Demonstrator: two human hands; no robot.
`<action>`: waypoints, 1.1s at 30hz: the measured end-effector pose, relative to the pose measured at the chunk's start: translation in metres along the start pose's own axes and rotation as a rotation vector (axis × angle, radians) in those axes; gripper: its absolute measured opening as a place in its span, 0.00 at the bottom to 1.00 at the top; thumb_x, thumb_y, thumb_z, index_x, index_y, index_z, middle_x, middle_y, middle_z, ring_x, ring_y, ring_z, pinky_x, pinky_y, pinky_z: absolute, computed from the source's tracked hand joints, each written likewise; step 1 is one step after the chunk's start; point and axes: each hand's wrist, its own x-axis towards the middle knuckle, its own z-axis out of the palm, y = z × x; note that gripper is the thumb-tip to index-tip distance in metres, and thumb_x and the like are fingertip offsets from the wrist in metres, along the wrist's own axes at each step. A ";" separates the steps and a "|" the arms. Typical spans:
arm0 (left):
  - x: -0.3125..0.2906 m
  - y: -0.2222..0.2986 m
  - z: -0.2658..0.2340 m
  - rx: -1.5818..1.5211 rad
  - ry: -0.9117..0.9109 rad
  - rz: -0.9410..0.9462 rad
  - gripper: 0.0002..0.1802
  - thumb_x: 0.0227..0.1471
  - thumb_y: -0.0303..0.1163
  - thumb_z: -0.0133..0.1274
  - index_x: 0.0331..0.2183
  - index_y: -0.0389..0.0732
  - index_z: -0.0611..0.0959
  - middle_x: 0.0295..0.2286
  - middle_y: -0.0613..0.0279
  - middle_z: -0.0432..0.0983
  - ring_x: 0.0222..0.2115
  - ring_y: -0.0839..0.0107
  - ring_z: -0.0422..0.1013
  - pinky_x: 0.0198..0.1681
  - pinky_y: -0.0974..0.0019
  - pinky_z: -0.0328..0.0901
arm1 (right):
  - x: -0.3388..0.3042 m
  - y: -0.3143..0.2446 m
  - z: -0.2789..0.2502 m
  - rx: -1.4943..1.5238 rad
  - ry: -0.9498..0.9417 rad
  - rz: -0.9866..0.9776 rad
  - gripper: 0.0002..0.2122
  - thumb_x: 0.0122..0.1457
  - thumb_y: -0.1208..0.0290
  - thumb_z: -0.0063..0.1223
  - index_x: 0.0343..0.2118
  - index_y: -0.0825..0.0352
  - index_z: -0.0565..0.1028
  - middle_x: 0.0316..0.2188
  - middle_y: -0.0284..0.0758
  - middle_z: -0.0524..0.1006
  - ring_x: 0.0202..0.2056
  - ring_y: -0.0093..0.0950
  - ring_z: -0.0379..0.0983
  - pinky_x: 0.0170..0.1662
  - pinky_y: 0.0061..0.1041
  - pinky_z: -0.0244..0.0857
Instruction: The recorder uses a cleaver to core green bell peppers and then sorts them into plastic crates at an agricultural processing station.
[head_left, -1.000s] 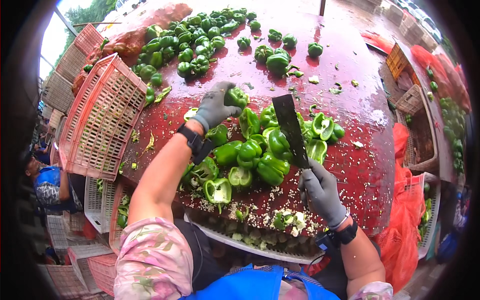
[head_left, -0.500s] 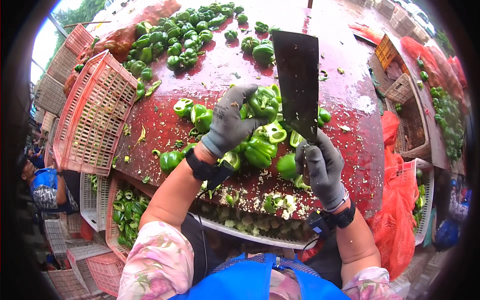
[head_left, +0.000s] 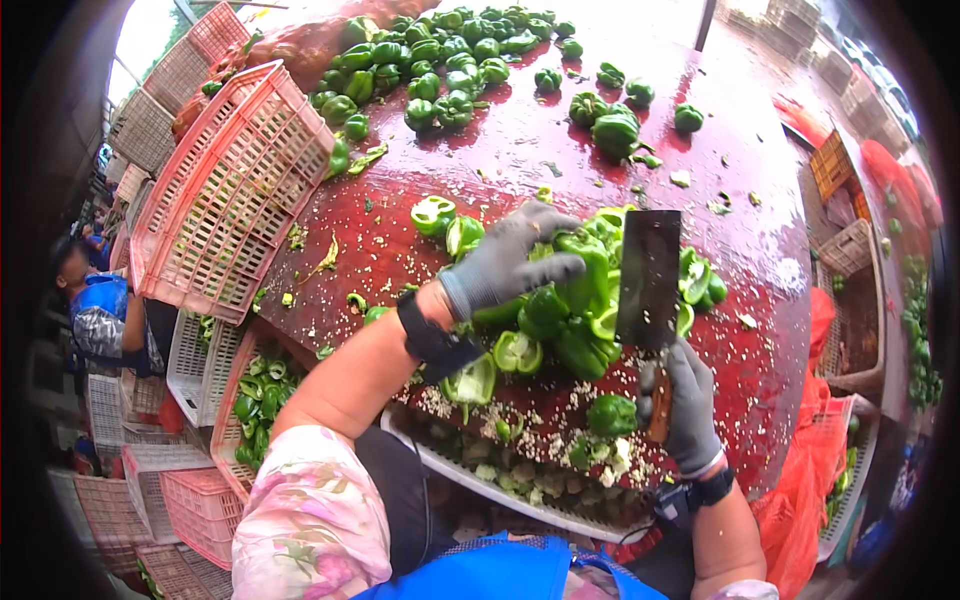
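The left hand (head_left: 505, 262), in a grey glove, lies spread and open on a heap of green peppers (head_left: 560, 310) on the wet red bench (head_left: 520, 150). The right hand (head_left: 685, 410), also gloved, is closed around the handle of a cleaver (head_left: 648, 280), whose dark blade stands upright just right of the left hand's fingertips, against the heap. Beyond both hands lie more whole peppers (head_left: 440, 70); a pink crate (head_left: 225, 195) leans left of the left forearm.

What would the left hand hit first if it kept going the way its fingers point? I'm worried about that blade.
Probably the green pepper under the left hand; the cleaver stands just beyond.
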 end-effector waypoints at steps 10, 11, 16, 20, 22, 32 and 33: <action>0.119 -0.251 -0.137 0.921 0.081 -0.757 0.47 0.57 0.63 0.46 0.68 0.48 0.54 0.68 0.59 0.46 0.68 0.52 0.42 0.69 0.55 0.43 | 0.012 0.005 -0.017 -0.368 -0.106 -0.103 0.23 0.67 0.56 0.45 0.55 0.71 0.70 0.22 0.28 0.75 0.19 0.15 0.69 0.21 0.15 0.61; 0.120 -0.268 -0.145 0.901 0.071 -0.746 0.47 0.57 0.63 0.46 0.68 0.48 0.53 0.68 0.60 0.46 0.68 0.52 0.42 0.69 0.54 0.43 | 0.013 0.005 -0.021 -0.392 -0.138 -0.107 0.23 0.67 0.55 0.46 0.55 0.71 0.70 0.22 0.29 0.75 0.19 0.15 0.69 0.21 0.15 0.61; 0.143 -0.286 -0.118 0.794 -0.001 -0.745 0.39 0.56 0.59 0.52 0.65 0.62 0.61 0.56 0.45 0.70 0.59 0.46 0.62 0.62 0.52 0.57 | 0.017 0.008 -0.020 -0.415 -0.086 -0.085 0.25 0.64 0.48 0.49 0.45 0.72 0.71 0.19 0.32 0.74 0.16 0.18 0.70 0.17 0.16 0.59; 0.119 -0.292 -0.152 0.729 -0.153 -0.623 0.43 0.47 0.62 0.60 0.62 0.59 0.68 0.48 0.47 0.76 0.51 0.53 0.72 0.56 0.57 0.64 | 0.017 0.013 -0.016 -0.387 -0.102 -0.079 0.25 0.64 0.48 0.49 0.47 0.71 0.70 0.20 0.31 0.74 0.16 0.18 0.70 0.17 0.15 0.59; 0.113 -0.270 -0.130 0.684 -0.142 -0.517 0.43 0.46 0.61 0.61 0.60 0.57 0.70 0.48 0.47 0.77 0.51 0.52 0.72 0.56 0.56 0.65 | 0.018 0.008 -0.011 -0.382 -0.137 -0.086 0.22 0.66 0.55 0.46 0.51 0.71 0.70 0.21 0.30 0.74 0.17 0.16 0.69 0.19 0.15 0.59; 0.033 -0.103 -0.013 0.642 -0.006 -0.119 0.38 0.46 0.43 0.62 0.59 0.49 0.72 0.47 0.55 0.76 0.51 0.57 0.70 0.63 0.42 0.48 | 0.008 0.014 -0.003 -0.362 -0.128 -0.211 0.21 0.67 0.66 0.47 0.59 0.70 0.68 0.20 0.26 0.73 0.19 0.13 0.67 0.22 0.15 0.61; 0.033 -0.091 -0.014 0.479 0.036 -0.183 0.38 0.46 0.41 0.63 0.59 0.47 0.72 0.47 0.54 0.76 0.49 0.58 0.72 0.60 0.47 0.53 | 0.007 0.014 -0.004 -0.357 -0.108 -0.225 0.21 0.66 0.66 0.48 0.59 0.70 0.68 0.21 0.26 0.74 0.19 0.13 0.67 0.23 0.15 0.61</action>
